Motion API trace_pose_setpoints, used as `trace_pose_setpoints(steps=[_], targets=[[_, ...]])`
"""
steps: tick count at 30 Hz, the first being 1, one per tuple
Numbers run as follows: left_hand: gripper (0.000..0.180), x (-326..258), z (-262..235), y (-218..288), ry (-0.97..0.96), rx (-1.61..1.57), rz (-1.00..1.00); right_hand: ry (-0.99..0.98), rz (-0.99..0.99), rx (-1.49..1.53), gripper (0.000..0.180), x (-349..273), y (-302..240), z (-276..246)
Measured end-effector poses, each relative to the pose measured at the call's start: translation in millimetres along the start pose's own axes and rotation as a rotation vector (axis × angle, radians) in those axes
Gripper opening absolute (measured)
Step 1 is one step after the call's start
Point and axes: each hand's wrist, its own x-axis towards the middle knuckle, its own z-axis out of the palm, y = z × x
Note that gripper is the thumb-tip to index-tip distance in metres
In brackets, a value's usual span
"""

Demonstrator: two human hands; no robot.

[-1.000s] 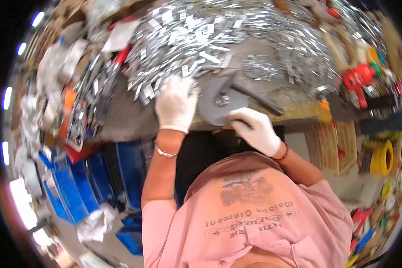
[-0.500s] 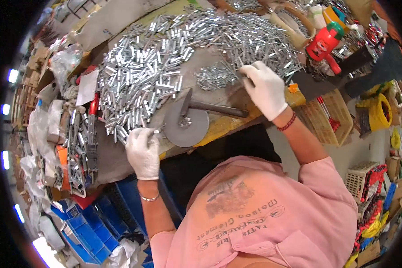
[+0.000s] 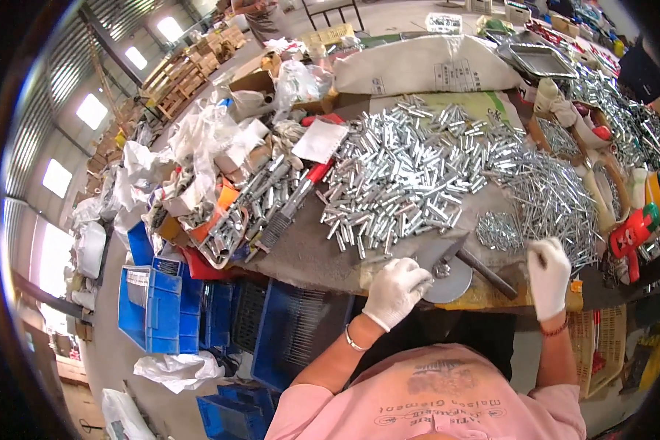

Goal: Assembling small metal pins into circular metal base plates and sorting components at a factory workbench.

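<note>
Fingers [image 3: 421, 275] bent inward, my left hand [image 3: 394, 295], in a white glove, sits just beside the left edge of a grey disc [image 3: 455, 288] at the front of the worktop [image 3: 293, 249]; from my distant post I cannot tell whether it grasps anything. My right hand [image 3: 549, 277], also gloved, is beyond the end of the hammer [image 3: 487, 273], its fingers curled, and whether they grip something is hidden from me. The hammer lies between the two hands, its head over the disc and its handle slanting toward my right side, the nearest obstacle I face.

Past the disc, a broad heap of metal tubes [image 3: 403, 176] fills the middle. Thin pins [image 3: 557, 213] are piled to the right, with a small mound of fine parts [image 3: 499, 232] beside them. A red bottle [image 3: 631, 235] hems in the right end. Crumpled plastic bags [image 3: 224, 132] and a sheet of paper [image 3: 320, 140] crowd the left, and a white sack [image 3: 425, 66] stretches across the far side. Blue crates [image 3: 154, 315] stand below on the left. Another person [image 3: 260, 18] stands far back.
</note>
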Motion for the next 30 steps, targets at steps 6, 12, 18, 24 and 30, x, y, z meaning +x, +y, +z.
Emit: trace_pose_setpoints(steps=[6, 12, 18, 24, 30], targets=[[0.009, 5, 5, -5, 0.017, -0.067, -0.015, -0.414, -0.117, 0.316, 0.012, -20, -65, 41], [0.012, 2, 6, -5, 0.028, -0.088, -0.026, -0.432, -0.412, -0.007, 0.002, -19, -70, 69], [0.014, -2, 6, -7, 0.045, -0.104, -0.023, -0.459, -0.540, -0.113, 0.006, -20, -77, 67], [0.014, -4, 1, -5, 0.027, -0.092, -0.030, -0.440, -0.425, -0.167, 0.006, -27, -63, 68], [0.015, -3, 2, -3, 0.019, -0.078, -0.019, -0.436, -0.433, -0.039, 0.001, -26, -63, 75]])
